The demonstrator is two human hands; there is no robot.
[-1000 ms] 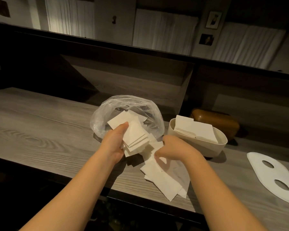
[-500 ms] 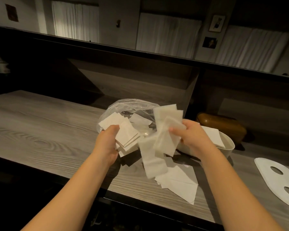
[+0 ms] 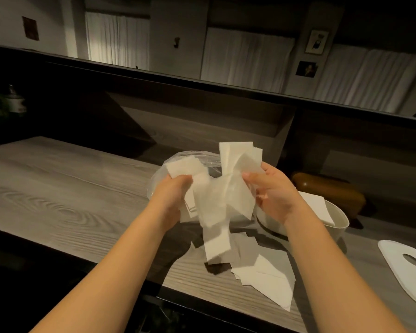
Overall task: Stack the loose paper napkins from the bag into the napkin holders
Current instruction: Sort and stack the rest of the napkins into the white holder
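Observation:
Both hands hold a loose, uneven bunch of white paper napkins (image 3: 222, 195) in the air above the counter. My left hand (image 3: 172, 195) grips its left side and my right hand (image 3: 273, 193) grips its right side. Some napkins hang down from the bunch, blurred. Behind the hands lies the clear plastic bag (image 3: 197, 159), mostly hidden. A white oval napkin holder (image 3: 339, 224) with napkins in it sits to the right, partly behind my right wrist. More napkins (image 3: 267, 272) lie scattered on the counter below.
The grey wooden counter (image 3: 58, 193) has its dark front edge close to me. A brown holder (image 3: 329, 191) stands behind the white one. A flat white lid with two oval holes (image 3: 408, 263) lies at the right edge. A raised ledge runs along the back.
My right hand lifted napkins off the counter and brought them up against the stack in my left hand. Both hands now hold one bunch together, higher than before.

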